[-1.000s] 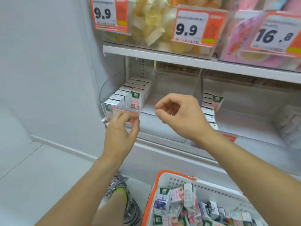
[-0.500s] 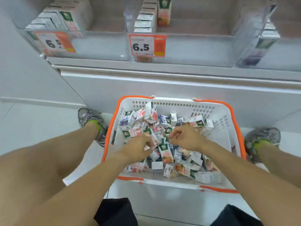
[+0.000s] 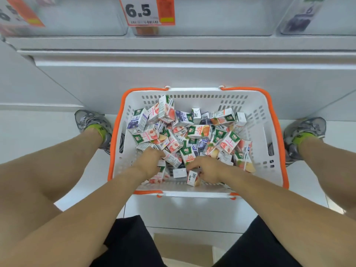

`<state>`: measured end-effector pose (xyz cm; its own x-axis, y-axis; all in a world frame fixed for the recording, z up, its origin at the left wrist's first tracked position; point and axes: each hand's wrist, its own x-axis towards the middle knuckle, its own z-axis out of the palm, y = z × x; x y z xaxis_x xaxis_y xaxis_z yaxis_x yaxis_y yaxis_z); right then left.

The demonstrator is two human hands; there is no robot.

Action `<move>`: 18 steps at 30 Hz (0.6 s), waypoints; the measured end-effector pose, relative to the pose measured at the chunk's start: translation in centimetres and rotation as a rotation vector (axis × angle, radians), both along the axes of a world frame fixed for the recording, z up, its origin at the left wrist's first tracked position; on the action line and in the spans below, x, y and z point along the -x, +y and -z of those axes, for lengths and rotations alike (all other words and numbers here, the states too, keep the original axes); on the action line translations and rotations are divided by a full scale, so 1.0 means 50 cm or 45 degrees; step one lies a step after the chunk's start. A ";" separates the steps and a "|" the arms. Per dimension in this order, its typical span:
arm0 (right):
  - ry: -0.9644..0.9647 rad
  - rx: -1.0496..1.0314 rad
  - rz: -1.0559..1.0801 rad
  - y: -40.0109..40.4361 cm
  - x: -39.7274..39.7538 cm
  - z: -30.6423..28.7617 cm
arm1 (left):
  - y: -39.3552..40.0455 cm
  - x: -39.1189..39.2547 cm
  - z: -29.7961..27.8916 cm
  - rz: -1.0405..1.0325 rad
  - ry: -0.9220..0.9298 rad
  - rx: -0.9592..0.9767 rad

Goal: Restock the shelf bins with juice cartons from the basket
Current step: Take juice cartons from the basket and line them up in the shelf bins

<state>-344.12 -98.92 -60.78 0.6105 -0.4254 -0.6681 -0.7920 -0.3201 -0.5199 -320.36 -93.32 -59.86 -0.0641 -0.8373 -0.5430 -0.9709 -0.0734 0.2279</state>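
White basket (image 3: 269, 143) with orange rim sits on the floor right against the base of the shelf unit (image 3: 192, 74), between the person's two feet. Grey sneaker (image 3: 90, 122) with a green sock on the left, matching sneaker (image 3: 306, 132) on the right, both just outside the basket walls. Basket holds a loose heap of small juice cartons (image 3: 192, 135), mixed kinds: peach, orange and purple grape prints, lying at all angles, piled mostly in the middle and far-left part.

Both arms reach down into the near side of the basket. Left hand (image 3: 150, 162) is knuckles up, fingers curled down into the heap near a carton; what they close on is hidden, so grip cannot be told. Right hand (image 3: 208, 170) is also knuckles up, fingers curled down among the cartons; a white carton with a peach corner (image 3: 193, 178) lies touching its near-left side, but whether it is pinched cannot be told. The hands are near each other, not touching.

Far edge of the view: clear shelf bins (image 3: 221, 16) on the shelf above the basket, blurred. An orange and white price tag (image 3: 147, 11) reading 6.5 hangs on the middle bin; another tag (image 3: 19, 14) at far left, partly cut off. Purple cartons (image 3: 300, 20) show in the far-right bin. Black shorts (image 3: 131, 245) at the near edge.
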 end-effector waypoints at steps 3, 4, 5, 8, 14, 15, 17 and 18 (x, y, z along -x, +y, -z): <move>0.026 0.030 -0.097 -0.004 -0.010 0.002 | -0.006 -0.001 -0.009 0.013 0.030 -0.034; 0.038 0.049 -0.118 -0.004 -0.013 0.002 | -0.005 0.000 -0.014 0.002 0.041 -0.041; 0.045 0.069 -0.139 -0.005 -0.016 0.003 | -0.005 0.002 -0.018 -0.020 0.065 -0.043; 0.037 0.097 -0.197 -0.010 -0.017 -0.001 | -0.012 0.002 -0.039 -0.237 0.287 -0.063; -0.106 -0.009 0.107 -0.056 -0.004 -0.079 | -0.043 -0.009 -0.093 -0.655 0.749 -0.016; -0.151 -0.011 0.195 -0.067 -0.003 -0.095 | -0.047 -0.010 -0.100 -0.713 0.789 -0.003; -0.244 -0.011 0.394 -0.085 0.000 -0.120 | -0.055 -0.012 -0.110 -0.848 0.836 0.010; -0.278 -0.010 0.492 -0.092 0.002 -0.127 | -0.057 -0.013 -0.114 -0.901 0.845 0.019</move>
